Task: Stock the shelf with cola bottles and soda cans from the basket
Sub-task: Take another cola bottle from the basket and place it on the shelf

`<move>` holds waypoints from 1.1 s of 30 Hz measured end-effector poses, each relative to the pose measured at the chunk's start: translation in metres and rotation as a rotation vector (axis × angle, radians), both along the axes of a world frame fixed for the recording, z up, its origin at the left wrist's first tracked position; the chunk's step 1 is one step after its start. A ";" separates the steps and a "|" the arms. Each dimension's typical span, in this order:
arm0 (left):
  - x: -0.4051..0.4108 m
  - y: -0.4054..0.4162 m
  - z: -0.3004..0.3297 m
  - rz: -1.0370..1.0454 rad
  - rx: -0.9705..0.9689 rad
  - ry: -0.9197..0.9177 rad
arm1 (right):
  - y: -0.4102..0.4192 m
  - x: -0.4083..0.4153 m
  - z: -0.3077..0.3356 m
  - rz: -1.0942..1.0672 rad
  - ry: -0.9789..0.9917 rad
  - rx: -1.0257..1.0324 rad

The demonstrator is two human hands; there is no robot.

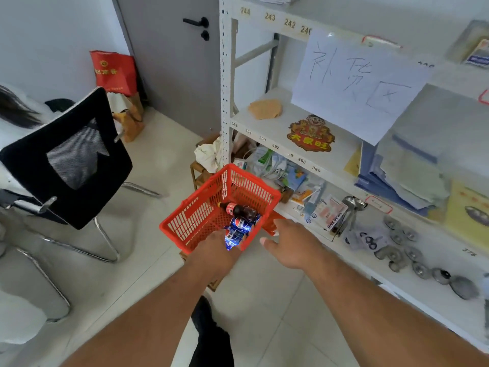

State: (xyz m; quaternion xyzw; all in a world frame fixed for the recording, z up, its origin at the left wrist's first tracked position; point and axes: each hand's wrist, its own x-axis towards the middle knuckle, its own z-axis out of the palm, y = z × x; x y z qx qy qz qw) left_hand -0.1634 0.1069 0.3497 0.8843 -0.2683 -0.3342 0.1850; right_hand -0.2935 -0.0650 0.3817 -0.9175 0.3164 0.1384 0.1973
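Observation:
A red plastic basket (201, 207) stands on a low stool beside the white shelf unit (267, 123). Inside it lie a dark cola bottle (239, 210) with a red label and several blue soda cans (239, 225). My left hand (215, 247) reaches into the basket's near end and curls round a blue can (232, 241); the fingers are partly hidden behind the rim. My right hand (288, 242) hovers just right of the basket with its fingers spread, holding nothing.
A black mesh chair (68, 157) stands to the left, with a person seated beyond it. The shelves hold a paper sign (354, 83), a red-gold sticker (311, 135), packets, spoons and metal fittings (404, 250). Bags (113, 72) lean by the grey door.

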 end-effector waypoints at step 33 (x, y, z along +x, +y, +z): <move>0.171 -0.248 -0.324 0.731 0.033 0.676 | -0.227 0.321 -0.332 0.314 0.422 0.216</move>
